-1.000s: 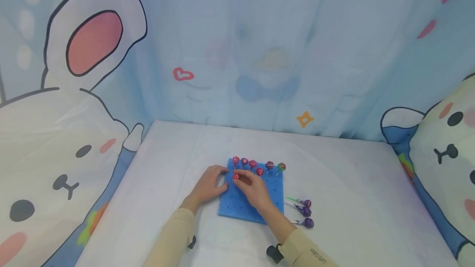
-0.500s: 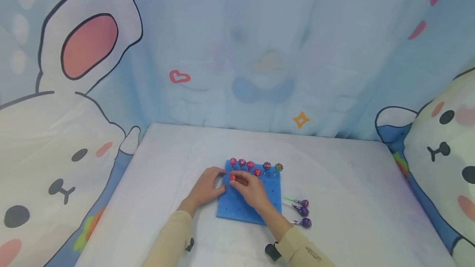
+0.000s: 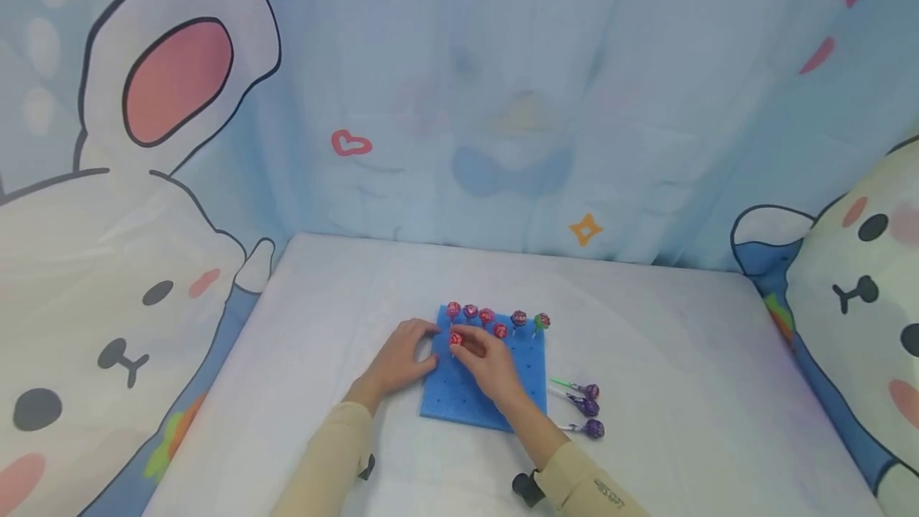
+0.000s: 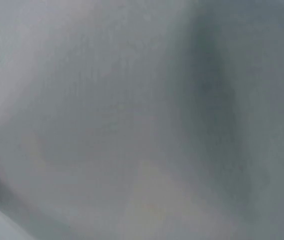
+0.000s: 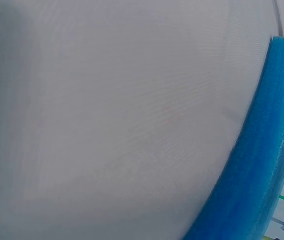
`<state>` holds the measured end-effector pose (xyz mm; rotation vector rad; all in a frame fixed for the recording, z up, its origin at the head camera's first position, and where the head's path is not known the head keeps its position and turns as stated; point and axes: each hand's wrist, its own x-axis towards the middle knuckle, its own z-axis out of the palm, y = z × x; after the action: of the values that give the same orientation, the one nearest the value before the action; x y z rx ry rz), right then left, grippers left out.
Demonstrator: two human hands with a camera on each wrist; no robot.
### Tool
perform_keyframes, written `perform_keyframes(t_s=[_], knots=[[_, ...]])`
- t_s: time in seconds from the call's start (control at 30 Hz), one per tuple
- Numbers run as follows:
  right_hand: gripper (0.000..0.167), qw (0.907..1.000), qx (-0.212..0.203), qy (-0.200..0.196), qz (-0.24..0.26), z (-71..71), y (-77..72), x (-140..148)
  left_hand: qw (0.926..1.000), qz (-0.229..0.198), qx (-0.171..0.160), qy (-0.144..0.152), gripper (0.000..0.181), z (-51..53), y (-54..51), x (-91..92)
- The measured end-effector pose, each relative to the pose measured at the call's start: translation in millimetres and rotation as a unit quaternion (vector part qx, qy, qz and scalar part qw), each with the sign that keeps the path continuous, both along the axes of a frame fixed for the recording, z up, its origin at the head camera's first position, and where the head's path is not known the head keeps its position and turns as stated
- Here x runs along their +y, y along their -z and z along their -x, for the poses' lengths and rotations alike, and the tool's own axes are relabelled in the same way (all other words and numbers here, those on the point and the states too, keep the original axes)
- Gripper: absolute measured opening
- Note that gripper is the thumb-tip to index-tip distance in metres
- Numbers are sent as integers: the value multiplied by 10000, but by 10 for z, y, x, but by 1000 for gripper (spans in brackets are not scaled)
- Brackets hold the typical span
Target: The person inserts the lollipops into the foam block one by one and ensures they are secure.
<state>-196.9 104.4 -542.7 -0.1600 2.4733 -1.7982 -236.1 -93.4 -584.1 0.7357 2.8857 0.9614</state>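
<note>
My right hand (image 3: 491, 364) pinches a red-wrapped lollipop (image 3: 456, 339) over the upper left part of a blue foam board (image 3: 467, 404) dotted with small holes. The hand hides the lollipop's stick. At the board's left edge rests my left hand (image 3: 404, 357), thumb and fingers spread and relaxed. Several lollipops stand upright along the far side of the board, among them a dark one (image 3: 518, 318) and a green-red one (image 3: 542, 321). In the right wrist view the board's blue side (image 5: 254, 150) shows, with a few sticks beyond it.
Three loose lollipops lie right of the board: a reddish-purple one (image 3: 592, 392) with a green stick, a purple one (image 3: 590, 407) and another purple one (image 3: 593, 428). White cloth covers the table (image 3: 668, 373). A printed curtain (image 3: 431, 62) hangs behind it.
The head view shifts slightly. Both hands keep almost the same place on the board, and the right hand still pinches the red lollipop.
</note>
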Motion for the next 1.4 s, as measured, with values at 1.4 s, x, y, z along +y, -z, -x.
perform_keyframes(t_s=[1.4], knots=[[47,9718,466,987,-2089,-490,-328,1528,9997,5,197,149,46,-21,-52,4]])
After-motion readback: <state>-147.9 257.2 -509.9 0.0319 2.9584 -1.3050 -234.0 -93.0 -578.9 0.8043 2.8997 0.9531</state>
